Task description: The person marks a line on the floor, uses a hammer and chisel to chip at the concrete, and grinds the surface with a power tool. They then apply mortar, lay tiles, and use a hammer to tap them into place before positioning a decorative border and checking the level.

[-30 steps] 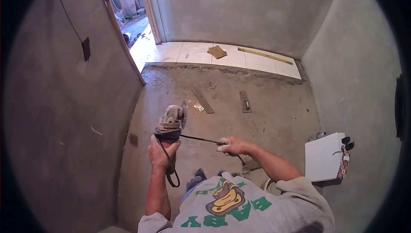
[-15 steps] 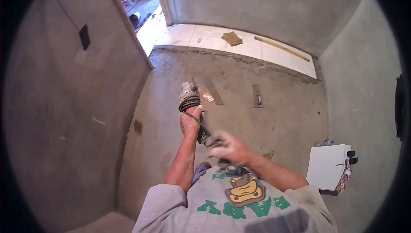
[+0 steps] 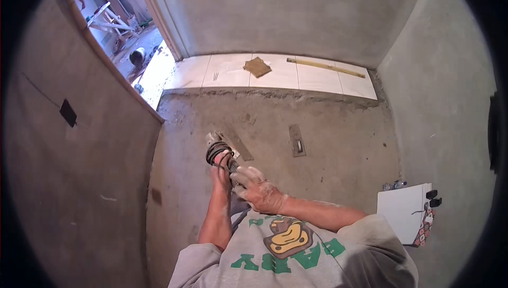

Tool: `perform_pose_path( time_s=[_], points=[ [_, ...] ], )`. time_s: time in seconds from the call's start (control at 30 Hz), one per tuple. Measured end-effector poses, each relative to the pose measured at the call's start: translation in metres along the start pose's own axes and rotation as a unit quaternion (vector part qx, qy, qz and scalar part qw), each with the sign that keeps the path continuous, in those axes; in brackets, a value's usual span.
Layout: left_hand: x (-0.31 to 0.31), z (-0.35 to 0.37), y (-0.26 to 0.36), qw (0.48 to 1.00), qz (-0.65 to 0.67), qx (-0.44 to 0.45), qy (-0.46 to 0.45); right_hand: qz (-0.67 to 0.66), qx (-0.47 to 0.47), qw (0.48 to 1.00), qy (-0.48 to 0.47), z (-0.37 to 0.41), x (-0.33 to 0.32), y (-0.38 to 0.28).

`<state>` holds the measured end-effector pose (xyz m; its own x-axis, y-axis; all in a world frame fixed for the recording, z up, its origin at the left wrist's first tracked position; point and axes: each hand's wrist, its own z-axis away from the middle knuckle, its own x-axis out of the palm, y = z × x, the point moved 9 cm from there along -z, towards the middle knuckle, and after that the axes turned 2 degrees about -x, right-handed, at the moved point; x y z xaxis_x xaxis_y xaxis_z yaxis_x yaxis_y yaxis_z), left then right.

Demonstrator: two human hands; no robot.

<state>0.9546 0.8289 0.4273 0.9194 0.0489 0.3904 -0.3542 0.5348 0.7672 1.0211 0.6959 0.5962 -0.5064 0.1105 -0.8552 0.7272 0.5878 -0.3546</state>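
My left hand is wrapped around the body of an angle grinder, its head pointing away from me. Several turns of black power cord are wound about the tool near its head. Over the rear end of the grinder, my right hand has its fingers curled, apparently on the loose part of the cord; the fingers hide most of it. Beyond the grinder, a flat grey strip lies on the concrete floor, with a plastering trowel to its right.
A white-tiled step crosses the back, bearing a brown square piece and a yellow level. An open doorway leads out at left, with another person partly visible. A white board and dark glasses are at right.
The view has tilted up and turned left, showing more of the doorway. The grinder is drawn closer to my body, and my right hand has moved up over its rear end.
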Motion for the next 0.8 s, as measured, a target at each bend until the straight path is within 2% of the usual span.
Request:
perform_pose_path(
  time_s=[0.07,0.13,0.2,0.27,0.33,0.37,0.53,0.6,0.63,0.67,0.73,0.77,0.8],
  points=[
    [0.025,-0.007,0.016,0.998,-0.013,0.039,0.045,0.018,0.094,0.992,0.086,0.006,-0.02,0.044],
    [0.046,-0.026,0.021,0.999,0.014,0.041,0.019,-0.013,0.109,0.99,0.087,0.01,-0.033,0.072],
    [0.069,-0.04,0.019,0.996,0.077,-0.013,-0.031,-0.209,0.238,0.945,0.087,0.021,-0.031,0.111],
    [0.076,-0.076,0.013,0.994,0.094,-0.012,-0.048,-0.195,0.242,0.942,0.124,0.026,-0.031,0.145],
    [0.092,-0.101,0.012,0.987,0.128,-0.04,-0.094,-0.338,0.331,0.874,0.113,0.028,-0.026,0.182],
    [0.097,-0.116,0.011,0.99,0.106,-0.033,-0.089,-0.343,0.331,0.864,0.161,0.029,-0.026,0.203],
    [0.167,-0.189,0.034,0.998,0.024,0.006,-0.06,-0.291,0.42,0.832,0.216,0.019,-0.024,0.342],
    [0.204,-0.211,0.041,0.994,-0.038,-0.014,-0.099,-0.434,0.58,0.676,0.137,0.027,-0.001,0.401],
    [0.219,-0.221,0.047,0.993,-0.075,-0.023,-0.092,-0.505,0.586,0.615,0.152,0.017,0.001,0.423],
    [0.236,-0.234,0.058,0.993,-0.074,-0.019,-0.095,-0.504,0.583,0.618,0.154,0.004,-0.005,0.447],
    [0.293,-0.242,0.093,0.964,-0.187,0.096,-0.161,-0.509,0.586,0.61,0.16,-0.02,-0.025,0.484],
    [0.315,-0.248,0.107,0.949,-0.207,0.153,-0.183,-0.544,0.55,0.6,0.205,-0.031,-0.029,0.504],
    [0.327,-0.251,0.116,0.949,-0.213,0.147,-0.181,-0.549,0.553,0.593,0.204,-0.04,-0.034,0.511]
  ],
)
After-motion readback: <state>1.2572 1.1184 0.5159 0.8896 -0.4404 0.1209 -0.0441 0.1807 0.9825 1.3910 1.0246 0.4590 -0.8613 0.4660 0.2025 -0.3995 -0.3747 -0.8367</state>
